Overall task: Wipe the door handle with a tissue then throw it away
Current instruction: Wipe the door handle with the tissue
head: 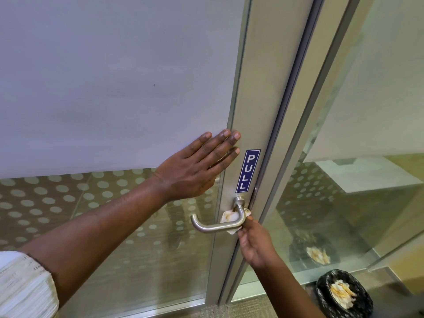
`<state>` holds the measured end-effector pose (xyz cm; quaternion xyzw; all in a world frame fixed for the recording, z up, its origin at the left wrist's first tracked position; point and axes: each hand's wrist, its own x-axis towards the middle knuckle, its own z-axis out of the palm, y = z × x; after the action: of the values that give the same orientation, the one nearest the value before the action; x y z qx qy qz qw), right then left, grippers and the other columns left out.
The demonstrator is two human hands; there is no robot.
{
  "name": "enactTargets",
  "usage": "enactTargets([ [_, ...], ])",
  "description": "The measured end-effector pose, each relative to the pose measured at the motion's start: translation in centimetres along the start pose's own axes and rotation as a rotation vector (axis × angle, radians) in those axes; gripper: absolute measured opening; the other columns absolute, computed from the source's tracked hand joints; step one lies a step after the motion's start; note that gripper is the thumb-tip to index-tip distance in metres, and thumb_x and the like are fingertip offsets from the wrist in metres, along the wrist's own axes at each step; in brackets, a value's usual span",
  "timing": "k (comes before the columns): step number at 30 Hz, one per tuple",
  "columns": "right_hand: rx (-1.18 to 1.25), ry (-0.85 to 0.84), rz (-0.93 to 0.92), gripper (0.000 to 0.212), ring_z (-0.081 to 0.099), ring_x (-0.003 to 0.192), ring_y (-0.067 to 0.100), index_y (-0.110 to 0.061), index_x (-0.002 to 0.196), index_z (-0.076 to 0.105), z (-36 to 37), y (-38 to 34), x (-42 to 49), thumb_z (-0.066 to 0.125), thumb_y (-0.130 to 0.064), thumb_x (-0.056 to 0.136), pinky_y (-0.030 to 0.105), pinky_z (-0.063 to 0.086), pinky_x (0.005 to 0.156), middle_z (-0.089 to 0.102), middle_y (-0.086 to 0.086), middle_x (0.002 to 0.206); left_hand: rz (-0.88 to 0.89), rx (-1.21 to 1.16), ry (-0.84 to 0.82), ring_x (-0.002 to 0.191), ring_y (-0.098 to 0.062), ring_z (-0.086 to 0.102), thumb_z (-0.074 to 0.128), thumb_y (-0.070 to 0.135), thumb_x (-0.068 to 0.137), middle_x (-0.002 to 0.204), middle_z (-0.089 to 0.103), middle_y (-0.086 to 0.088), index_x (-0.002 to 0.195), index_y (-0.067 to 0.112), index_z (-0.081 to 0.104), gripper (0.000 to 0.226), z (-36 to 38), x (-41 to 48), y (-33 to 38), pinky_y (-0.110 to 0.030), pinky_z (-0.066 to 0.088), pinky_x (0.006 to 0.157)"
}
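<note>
A brushed metal lever door handle point(213, 227) juts from the aluminium door frame point(259, 111), below a blue PULL sticker point(247, 171). A crumpled white tissue point(228, 217) with brownish stains is pressed behind the lever's neck. My right hand point(255, 243) pinches the tissue from below and to the right. My left hand point(202, 167) lies flat with fingers spread on the frosted glass panel, its fingertips reaching the frame edge above the handle.
A bin lined with a black bag point(344, 294) stands on the floor at lower right and holds used tissues. A fixed glass panel point(367, 180) to the right reflects the bin. The lower door glass carries a dotted pattern.
</note>
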<state>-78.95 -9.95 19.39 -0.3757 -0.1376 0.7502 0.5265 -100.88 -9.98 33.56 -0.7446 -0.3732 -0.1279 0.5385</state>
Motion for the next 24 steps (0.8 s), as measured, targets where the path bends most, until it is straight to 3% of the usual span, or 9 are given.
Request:
enactTargets([
  [2,0.133,0.005,0.112,0.023,0.077,0.084,0.030,0.011,0.111,0.064,0.6,0.8,-0.1,0.046,0.002,0.101,0.032,0.063,0.063,0.075,0.025,0.099,0.006,0.006,-0.001,0.164,-0.037,0.019,0.051,0.031,0.106,0.176,0.018,-0.022,0.169,0.004,0.027,0.073,-0.1,0.0,0.0,-0.050,0.007,0.135],
  [5,0.197,0.010,0.144,0.022,0.076,0.087,0.030,0.008,0.112,0.065,1.1,2.0,-0.3,0.049,-0.002,0.100,0.033,0.063,0.063,0.075,0.023,0.102,0.006,0.004,0.001,0.164,-0.037,0.020,0.050,0.030,0.107,0.176,0.019,-0.022,0.169,0.004,0.028,0.072,-0.1,0.0,0.0,-0.050,0.008,0.135],
  [17,0.196,0.043,0.038,0.020,0.077,0.086,0.028,-0.002,0.111,0.068,1.6,3.4,-0.6,0.053,-0.003,0.098,0.034,0.062,0.060,0.077,0.018,0.099,0.006,0.002,0.000,0.164,-0.037,0.019,0.049,0.029,0.107,0.176,0.018,-0.022,0.170,0.004,0.026,0.071,0.2,-0.1,0.1,-0.050,0.005,0.136],
  [22,0.243,0.049,0.053,0.031,0.068,0.108,0.033,0.007,0.127,0.058,0.4,2.4,-0.3,0.052,-0.003,0.098,0.042,0.059,0.083,0.067,0.024,0.120,-0.006,-0.011,0.010,0.164,-0.037,0.020,0.048,0.026,0.107,0.177,0.019,-0.021,0.169,0.004,0.027,0.070,0.2,0.0,0.1,-0.049,0.007,0.136],
  [24,0.250,0.028,0.078,0.027,0.074,0.092,0.029,0.008,0.120,0.061,0.4,1.8,-0.2,0.052,-0.003,0.098,0.039,0.061,0.079,0.071,0.023,0.109,-0.002,-0.007,0.005,0.165,-0.037,0.018,0.047,0.027,0.108,0.177,0.018,-0.022,0.170,0.004,0.026,0.070,0.3,0.0,0.1,-0.049,0.006,0.136],
])
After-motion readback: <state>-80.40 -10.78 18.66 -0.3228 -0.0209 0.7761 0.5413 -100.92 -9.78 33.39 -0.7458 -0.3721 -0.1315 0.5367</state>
